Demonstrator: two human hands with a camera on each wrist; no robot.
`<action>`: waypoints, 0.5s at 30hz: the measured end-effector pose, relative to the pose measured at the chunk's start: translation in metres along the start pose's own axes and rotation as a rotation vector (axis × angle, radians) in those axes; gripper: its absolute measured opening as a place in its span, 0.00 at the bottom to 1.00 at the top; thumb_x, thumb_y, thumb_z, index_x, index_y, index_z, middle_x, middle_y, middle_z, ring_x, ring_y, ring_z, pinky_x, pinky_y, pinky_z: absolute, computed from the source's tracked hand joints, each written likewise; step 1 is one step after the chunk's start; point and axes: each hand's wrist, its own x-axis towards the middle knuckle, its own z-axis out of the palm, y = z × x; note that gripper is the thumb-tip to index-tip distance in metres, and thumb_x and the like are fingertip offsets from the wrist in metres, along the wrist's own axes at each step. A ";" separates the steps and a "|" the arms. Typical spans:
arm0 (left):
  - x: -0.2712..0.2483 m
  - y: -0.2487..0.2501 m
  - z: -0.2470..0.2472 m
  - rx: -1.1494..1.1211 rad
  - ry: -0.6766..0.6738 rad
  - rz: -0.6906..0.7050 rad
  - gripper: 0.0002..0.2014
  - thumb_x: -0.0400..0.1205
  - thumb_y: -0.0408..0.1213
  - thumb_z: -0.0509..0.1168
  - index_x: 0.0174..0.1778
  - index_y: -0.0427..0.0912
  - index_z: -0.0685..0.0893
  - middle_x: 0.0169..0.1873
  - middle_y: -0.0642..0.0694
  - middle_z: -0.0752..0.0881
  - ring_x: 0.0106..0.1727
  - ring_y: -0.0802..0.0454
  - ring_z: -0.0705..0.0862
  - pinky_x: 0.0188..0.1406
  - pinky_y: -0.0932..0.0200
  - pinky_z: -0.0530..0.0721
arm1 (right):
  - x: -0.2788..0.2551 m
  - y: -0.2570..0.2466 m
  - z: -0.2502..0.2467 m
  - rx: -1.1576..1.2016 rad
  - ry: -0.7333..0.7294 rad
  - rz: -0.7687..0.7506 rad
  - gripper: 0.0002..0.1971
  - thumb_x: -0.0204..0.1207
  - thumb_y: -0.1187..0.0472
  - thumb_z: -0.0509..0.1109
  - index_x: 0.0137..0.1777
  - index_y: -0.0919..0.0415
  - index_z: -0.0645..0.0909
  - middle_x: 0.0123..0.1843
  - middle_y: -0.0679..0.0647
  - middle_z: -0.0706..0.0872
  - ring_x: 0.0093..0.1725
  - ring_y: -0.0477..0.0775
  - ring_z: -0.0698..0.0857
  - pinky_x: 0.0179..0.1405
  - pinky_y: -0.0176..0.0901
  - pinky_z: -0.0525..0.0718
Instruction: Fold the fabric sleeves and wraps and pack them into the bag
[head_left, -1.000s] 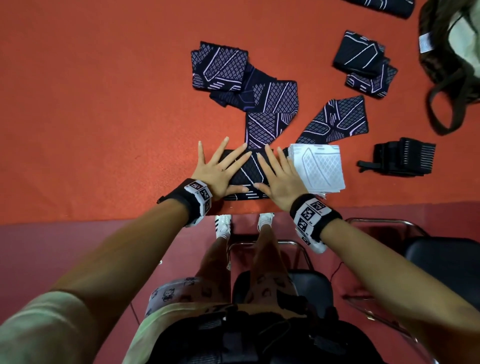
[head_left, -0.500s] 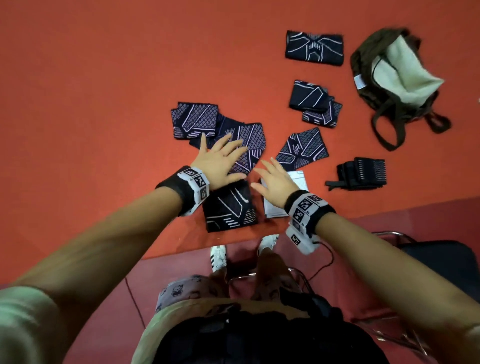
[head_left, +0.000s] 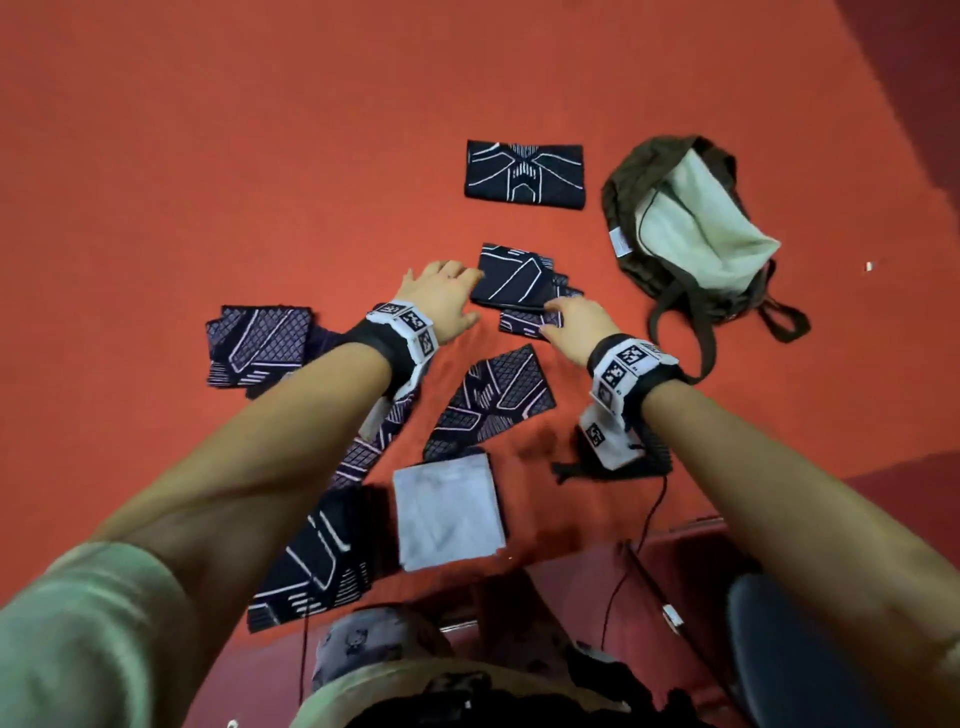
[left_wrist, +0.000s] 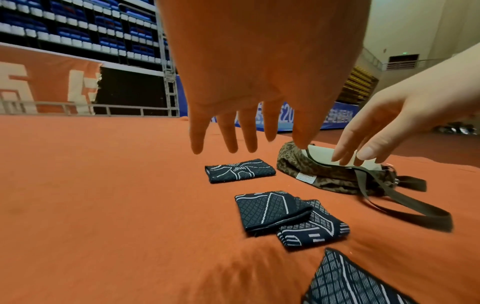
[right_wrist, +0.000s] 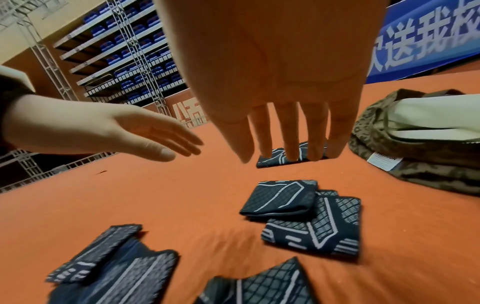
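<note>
Two folded dark patterned sleeves (head_left: 519, 280) lie overlapped mid-table, the top sleeve (left_wrist: 270, 209) partly covering the lower sleeve (right_wrist: 317, 230). My left hand (head_left: 441, 293) hovers at their left edge and my right hand (head_left: 569, 325) at their near right edge. Both hands are open with straight fingers (left_wrist: 226, 133) above the cloth, holding nothing. The brown bag (head_left: 691, 234) with pale lining lies open to the right. A third folded sleeve (head_left: 524, 174) sits farther back. An unfolded sleeve (head_left: 493, 400) lies between my wrists.
A white folded piece (head_left: 447, 512) and a dark folded sleeve (head_left: 317, 561) lie near the table's front edge. More dark sleeves (head_left: 260, 343) are piled at the left. A black wrap (head_left: 571, 467) is partly hidden under my right wrist. Bag straps (head_left: 779, 322) trail right.
Both hands left the dark sleeve at the front edge and reached forward and right to the overlapped folded pair beside the bag. The head view swung toward the bag.
</note>
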 end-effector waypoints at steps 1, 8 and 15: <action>0.017 0.004 0.006 -0.030 0.006 -0.021 0.27 0.83 0.47 0.59 0.78 0.46 0.64 0.74 0.41 0.70 0.74 0.39 0.68 0.71 0.37 0.68 | 0.015 0.010 -0.003 0.010 0.004 0.005 0.19 0.78 0.58 0.65 0.69 0.62 0.78 0.67 0.65 0.81 0.67 0.65 0.78 0.66 0.49 0.75; 0.110 0.032 0.060 -0.140 0.043 -0.100 0.18 0.83 0.38 0.58 0.69 0.41 0.75 0.65 0.40 0.78 0.66 0.39 0.74 0.60 0.46 0.77 | 0.106 0.055 0.014 0.091 -0.024 -0.036 0.19 0.77 0.60 0.66 0.68 0.57 0.78 0.62 0.62 0.83 0.63 0.64 0.80 0.62 0.49 0.78; 0.145 0.031 0.113 -0.018 -0.018 -0.163 0.19 0.81 0.40 0.61 0.68 0.42 0.74 0.63 0.38 0.74 0.65 0.37 0.72 0.57 0.44 0.74 | 0.136 0.067 0.064 -0.027 -0.040 -0.196 0.20 0.78 0.57 0.67 0.69 0.60 0.73 0.62 0.64 0.76 0.63 0.65 0.76 0.59 0.53 0.76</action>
